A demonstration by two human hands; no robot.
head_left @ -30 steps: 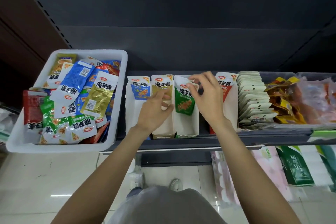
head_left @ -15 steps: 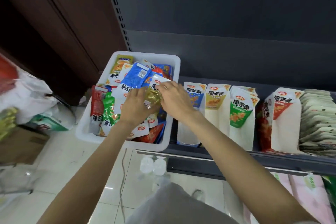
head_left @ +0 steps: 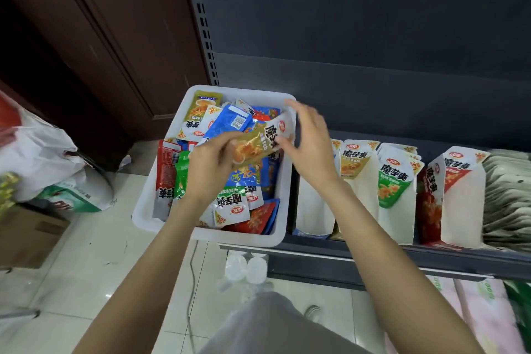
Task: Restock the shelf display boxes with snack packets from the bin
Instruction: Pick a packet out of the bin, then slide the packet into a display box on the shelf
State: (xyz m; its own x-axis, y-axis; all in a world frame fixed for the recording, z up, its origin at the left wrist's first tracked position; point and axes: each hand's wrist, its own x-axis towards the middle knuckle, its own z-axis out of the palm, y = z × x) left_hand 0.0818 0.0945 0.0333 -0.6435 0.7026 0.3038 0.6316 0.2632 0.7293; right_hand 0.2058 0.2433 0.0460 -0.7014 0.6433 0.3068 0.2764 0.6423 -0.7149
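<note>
Bin (head_left: 283, 211): white plastic, on the left end of the shelf (head_left: 402, 257), heaped with mixed snack packets in blue, green, red and olive. Gold packet (head_left: 260, 142): raised just above the heap, lying tilted, white end toward the right. Left hand (head_left: 208, 169): over the bin, fingers curled on the packet's lower left end, gripping it. Right hand (head_left: 311, 142): over the bin's right rim, motion-blurred; thumb and fingertips at the packet's white end, other fingers spread; whether it actually pinches the packet cannot be told. Display boxes: white card, standing in a row just right of the bin; yellow box (head_left: 355, 164), green box (head_left: 395, 190), red box (head_left: 457, 195), each with packets showing at the top. Pale pouches (head_left: 508, 195): stacked right of the red box. Floor: white bags (head_left: 37, 152) at left.
</note>
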